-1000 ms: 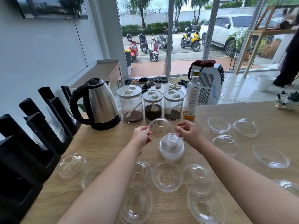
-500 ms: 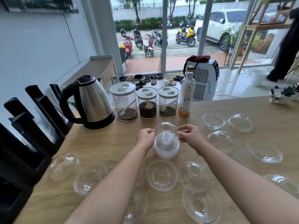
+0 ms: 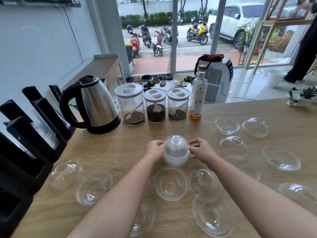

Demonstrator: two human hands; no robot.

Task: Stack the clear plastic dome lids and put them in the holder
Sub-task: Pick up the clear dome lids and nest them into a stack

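Note:
A stack of clear dome lids [image 3: 176,152] stands dome-up on the wooden table [image 3: 120,152], in the middle. My left hand [image 3: 153,150] pinches the left rim of the top lid and my right hand [image 3: 199,149] pinches its right rim, with the top lid seated on the stack. Several loose clear lids lie around, some dome-up [image 3: 234,147], some turned over [image 3: 170,183]. The black holder [image 3: 34,134] with slanted slots stands along the left edge, and a row of lids [image 3: 49,134] sits in one slot.
A steel kettle [image 3: 96,107] stands at the back left. Three lidded jars [image 3: 155,107] and a glass bottle [image 3: 197,98] line the far side of the table. A small plant [image 3: 303,98] sits at the far right corner. A person stands outside at the right.
Both hands lowered the held lid from above the stack down onto it. The lid now sits on top of the stack, with the fingers still at its rim.

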